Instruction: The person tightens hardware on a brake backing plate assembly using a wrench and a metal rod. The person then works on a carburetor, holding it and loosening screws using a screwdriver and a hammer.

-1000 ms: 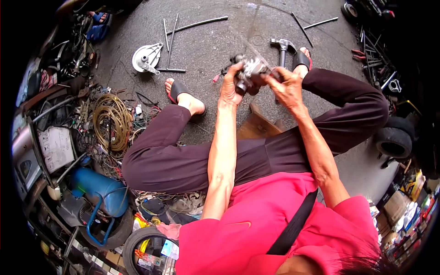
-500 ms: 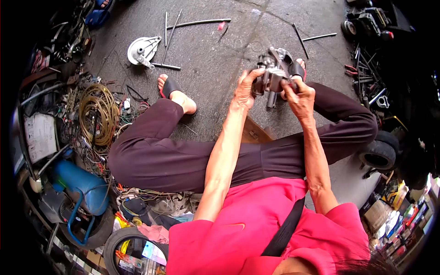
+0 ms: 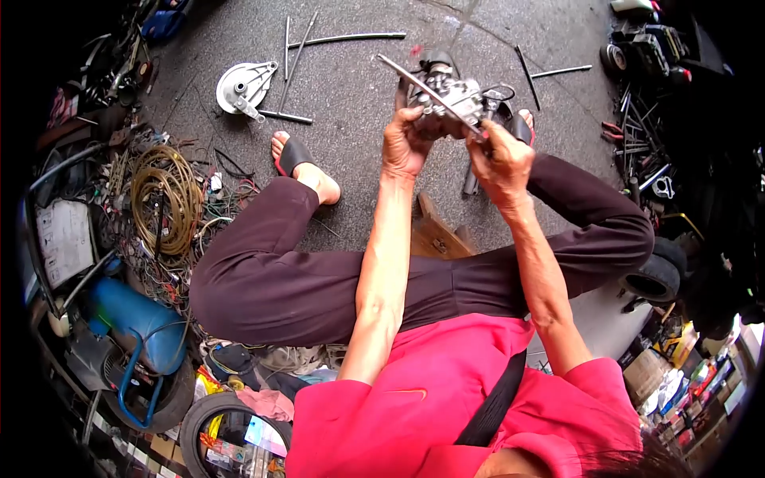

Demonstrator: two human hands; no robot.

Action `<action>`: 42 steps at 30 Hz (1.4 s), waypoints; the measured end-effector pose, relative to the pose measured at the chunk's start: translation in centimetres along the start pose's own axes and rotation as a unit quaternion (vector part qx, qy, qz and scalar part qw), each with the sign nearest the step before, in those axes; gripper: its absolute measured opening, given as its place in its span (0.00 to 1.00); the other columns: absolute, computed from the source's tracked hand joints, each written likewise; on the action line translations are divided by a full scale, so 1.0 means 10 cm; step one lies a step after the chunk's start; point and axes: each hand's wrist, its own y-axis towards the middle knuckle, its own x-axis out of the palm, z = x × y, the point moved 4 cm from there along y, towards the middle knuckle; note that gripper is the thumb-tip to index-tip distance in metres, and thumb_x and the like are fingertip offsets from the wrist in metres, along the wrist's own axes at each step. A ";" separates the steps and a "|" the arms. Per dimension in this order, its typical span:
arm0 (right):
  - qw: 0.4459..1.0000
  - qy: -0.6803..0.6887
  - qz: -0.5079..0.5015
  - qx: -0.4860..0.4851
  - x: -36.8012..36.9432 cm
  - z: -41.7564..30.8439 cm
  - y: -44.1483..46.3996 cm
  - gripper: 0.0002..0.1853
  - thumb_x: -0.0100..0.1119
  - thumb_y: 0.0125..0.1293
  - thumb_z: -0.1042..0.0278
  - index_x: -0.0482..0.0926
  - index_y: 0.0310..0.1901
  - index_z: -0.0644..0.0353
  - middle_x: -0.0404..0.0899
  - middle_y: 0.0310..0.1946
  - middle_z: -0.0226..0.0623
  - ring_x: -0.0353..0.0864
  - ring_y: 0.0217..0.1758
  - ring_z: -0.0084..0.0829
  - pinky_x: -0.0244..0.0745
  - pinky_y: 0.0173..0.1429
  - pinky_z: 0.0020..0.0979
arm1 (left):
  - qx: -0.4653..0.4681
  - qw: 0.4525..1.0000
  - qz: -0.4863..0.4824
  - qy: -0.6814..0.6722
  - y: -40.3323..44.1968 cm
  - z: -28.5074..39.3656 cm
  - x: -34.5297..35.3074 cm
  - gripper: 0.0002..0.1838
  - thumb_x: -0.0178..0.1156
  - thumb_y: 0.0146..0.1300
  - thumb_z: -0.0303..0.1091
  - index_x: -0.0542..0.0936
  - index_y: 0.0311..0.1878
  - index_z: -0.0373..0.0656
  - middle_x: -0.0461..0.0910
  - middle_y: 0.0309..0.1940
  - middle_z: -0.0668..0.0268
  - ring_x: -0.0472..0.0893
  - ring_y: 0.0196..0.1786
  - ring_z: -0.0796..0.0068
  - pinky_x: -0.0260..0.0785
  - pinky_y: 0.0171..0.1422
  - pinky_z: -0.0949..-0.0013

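Note:
My left hand (image 3: 407, 142) is wrapped around the near left side of a grey metal carburetor-like part (image 3: 450, 94), held above the ground between my feet. A long thin metal rod (image 3: 417, 85) lies slantwise across the top of this part. Its lower right end meets my right hand (image 3: 500, 156), whose fingers are closed on it at the right side of the part. A black cap and a thin black loop show on the part. Behind my right hand, a hammer (image 3: 471, 177) is mostly hidden.
Beyond my left foot lie a round metal brake plate (image 3: 243, 88) and a T-handle wrench (image 3: 296, 117). Another T-shaped tool (image 3: 562, 71) is at the upper right. Coiled hose (image 3: 167, 199), a blue tank (image 3: 137, 323) and tires (image 3: 655, 277) flank my legs. A wooden stool (image 3: 437, 237) is below.
Both hands have moved slightly left with the metal part, which has turned. The rod now shows clearly across its top, pointing to the upper left.

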 end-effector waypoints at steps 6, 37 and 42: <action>0.986 0.002 -0.139 0.094 0.68 0.37 -0.40 0.12 0.65 0.55 0.66 0.71 0.25 0.60 0.74 0.18 0.45 0.77 0.21 0.46 0.68 0.24 0.39 | -0.105 0.979 0.155 -0.085 0.05 -0.48 -1.17 0.20 0.55 0.54 0.41 0.77 0.48 0.41 0.81 0.42 0.62 0.80 0.44 0.62 0.74 0.52 0.58; 0.945 -0.083 -0.314 0.036 1.47 0.53 -0.49 0.09 0.60 0.58 0.63 0.72 0.33 0.57 0.81 0.27 0.41 0.82 0.28 0.42 0.75 0.30 0.41 | -0.042 0.933 0.334 -0.129 0.00 -0.74 -1.73 0.11 0.49 0.60 0.44 0.73 0.27 0.51 0.76 0.29 0.71 0.75 0.36 0.70 0.69 0.44 0.59; 0.954 -0.017 -0.283 0.100 1.23 0.64 -0.43 0.12 0.60 0.57 0.63 0.77 0.41 0.57 0.82 0.30 0.41 0.83 0.34 0.44 0.77 0.36 0.40 | -0.070 0.940 0.305 -0.136 -0.12 -0.88 -1.60 0.15 0.46 0.61 0.46 0.76 0.40 0.47 0.78 0.42 0.63 0.76 0.45 0.63 0.69 0.52 0.52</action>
